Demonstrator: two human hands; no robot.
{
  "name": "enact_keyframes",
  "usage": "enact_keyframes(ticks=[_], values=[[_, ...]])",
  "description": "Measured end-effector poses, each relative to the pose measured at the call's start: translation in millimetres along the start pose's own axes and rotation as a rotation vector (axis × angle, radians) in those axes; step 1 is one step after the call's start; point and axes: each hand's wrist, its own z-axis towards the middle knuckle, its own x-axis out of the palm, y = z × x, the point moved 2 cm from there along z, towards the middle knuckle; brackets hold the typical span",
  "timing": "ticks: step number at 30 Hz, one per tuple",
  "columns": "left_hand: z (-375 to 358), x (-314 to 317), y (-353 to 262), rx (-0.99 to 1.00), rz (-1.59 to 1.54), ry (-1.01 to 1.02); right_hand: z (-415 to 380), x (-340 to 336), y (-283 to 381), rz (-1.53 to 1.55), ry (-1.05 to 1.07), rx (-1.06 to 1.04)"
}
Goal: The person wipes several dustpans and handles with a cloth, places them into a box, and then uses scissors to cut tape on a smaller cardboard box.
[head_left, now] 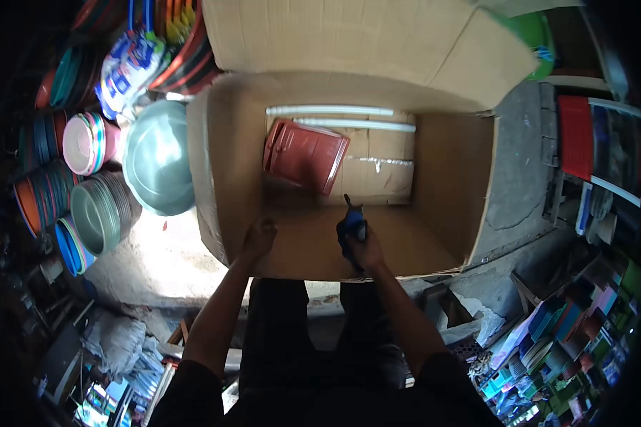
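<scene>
A big open cardboard box [452,178] stands in front of me. On its bottom, towards the left, lies a reddish-brown plastic panel or drawer-like piece [306,153], tilted at an angle. Two white strips [356,125] run along the far side beside it. My right hand [365,250] is closed around a dark blue object with a thin dark tip [350,224]; its kind is hard to make out. It is over the near side of the box. My left hand [259,242] hovers over the near left part, fingers curled; whatever they may hold is hidden.
Stacked basins and buckets [96,206] line the left, with a large grey-green basin [160,160] against the box. A raised flap [363,39] stands at the far side. To the right are concrete floor [516,164] and a red panel [575,135]. Colourful goods [563,320] crowd the lower right.
</scene>
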Motion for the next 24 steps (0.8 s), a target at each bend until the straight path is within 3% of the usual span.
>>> enact_keyframes(ticks=[2,5,7,9,11,12,14,15,17,21,23,24], values=[[30.2,12.9,7.0,-0.101,-0.021,0.011,18.3,-5.3,15.6,-0.067,0.16,0.237],[100.7,37.4,21.8,-0.178,0.195,-0.101,56.1,5.6,-35.4,0.013,0.256,0.177],[181.9,59.3,124.2,0.037,0.281,-0.122,74.9,6.9,-44.3,-0.004,0.287,0.246],[230.6,58.9,148.5,0.19,0.208,-0.132,79.9,7.8,-46.1,-0.021,0.318,0.319],[255.4,56.9,120.4,0.352,0.131,-0.189,79.8,7.3,-48.6,0.057,0.161,0.318],[269.0,60.8,119.2,0.341,0.127,-0.183,79.6,6.6,-50.2,0.051,0.164,0.33],[284.7,65.8,125.0,0.143,0.058,-0.265,76.9,3.9,-54.4,0.14,0.083,0.318],[285.3,67.8,121.3,0.136,0.057,-0.264,75.3,4.4,-61.9,0.137,0.087,0.324],[285.6,71.4,107.0,-0.014,0.23,-0.3,71.8,5.2,-77.3,0.373,0.1,0.443],[272.3,79.2,79.2,-0.004,0.141,-0.351,68.7,4.9,-67.7,0.402,0.136,0.46],[278.2,90.8,95.8,0.349,0.34,-0.333,67.8,7.8,-37.1,0.48,0.142,0.487],[271.3,87.8,85.8,0.359,0.34,-0.348,67.4,7.5,-29.0,0.482,0.146,0.469]])
